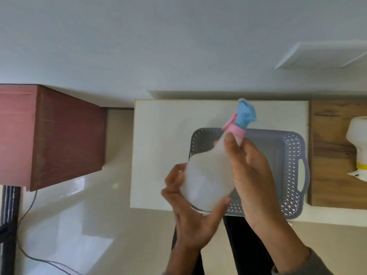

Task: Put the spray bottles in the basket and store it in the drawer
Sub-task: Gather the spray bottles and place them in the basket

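Note:
A white translucent spray bottle [206,171] with a pink collar and blue trigger head is held tilted in the air over the grey-lilac lattice basket [294,155]. My left hand [190,215] cups the bottle's base from below. My right hand [252,171] wraps its upper body, thumb near the pink collar. The basket sits on a white top [158,139], and its inside looks empty where visible; my hands and the bottle hide much of it. A second white spray bottle [359,143] with a yellow collar lies on its side at the right edge, partly cut off.
A wooden surface [329,155] adjoins the white top on the right. A reddish-brown wooden cabinet [59,135] stands at the left. Cables [29,207] run over the pale floor at the lower left. A white wall lies behind, with a white board [321,56] at the upper right.

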`<state>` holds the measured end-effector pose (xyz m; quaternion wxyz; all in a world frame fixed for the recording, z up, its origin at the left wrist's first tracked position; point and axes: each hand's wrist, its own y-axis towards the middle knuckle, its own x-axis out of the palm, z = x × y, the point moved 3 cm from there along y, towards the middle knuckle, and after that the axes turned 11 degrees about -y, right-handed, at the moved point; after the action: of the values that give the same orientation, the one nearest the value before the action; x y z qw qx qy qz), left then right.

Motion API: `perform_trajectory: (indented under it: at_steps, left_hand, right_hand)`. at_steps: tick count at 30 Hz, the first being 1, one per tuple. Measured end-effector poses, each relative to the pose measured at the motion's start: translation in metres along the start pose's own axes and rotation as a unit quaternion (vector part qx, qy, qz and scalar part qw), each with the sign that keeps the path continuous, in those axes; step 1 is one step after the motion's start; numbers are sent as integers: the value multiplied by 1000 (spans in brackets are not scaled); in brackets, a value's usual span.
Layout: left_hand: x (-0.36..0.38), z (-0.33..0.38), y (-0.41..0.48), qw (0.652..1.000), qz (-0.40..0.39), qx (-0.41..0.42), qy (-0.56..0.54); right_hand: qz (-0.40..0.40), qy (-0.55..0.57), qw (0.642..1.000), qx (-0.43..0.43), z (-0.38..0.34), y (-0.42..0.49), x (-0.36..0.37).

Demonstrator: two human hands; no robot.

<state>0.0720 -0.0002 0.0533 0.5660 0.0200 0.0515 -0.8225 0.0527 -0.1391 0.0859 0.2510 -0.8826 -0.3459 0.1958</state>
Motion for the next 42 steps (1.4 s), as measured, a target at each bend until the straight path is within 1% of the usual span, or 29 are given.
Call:
perform_trajectory:
  at_steps: [2,5,7,9,13,16,22,27,31,42]
  left_hand:
    - [15,-19,-11,998,-33,32,40]
    - [30,-40,-12,994,-50,-13,101]
    - [39,-51,-5,987,-75,-47,136]
    - [47,-60,6,978,-108,-52,173]
    - [51,-78,32,957,-159,-57,235]
    - [50,-89,44,944,-177,-58,272]
    - [51,-101,54,933,-160,-96,307]
    - [54,-107,55,925,-165,-131,317]
    - [54,-107,59,924,-167,-125,320]
    - [51,-107,66,932,-174,-122,295]
  right_hand:
    - [59,-74,995,-29,6,1,-17]
    - [87,-138,984,-70,17,6,-29]
    - [99,-202,968,-110,25,12,-29]
    - [112,-248,950,-150,33,17,-24]
    - [121,-254,943,-178,53,28,-13]
    - [110,-246,945,-187,65,37,-7]
    - [80,-253,949,-172,82,49,0]
    - [67,-270,945,-171,90,53,4]
    - [74,-283,936,-196,88,54,8]
    - [82,-288,939,-168,93,59,13]
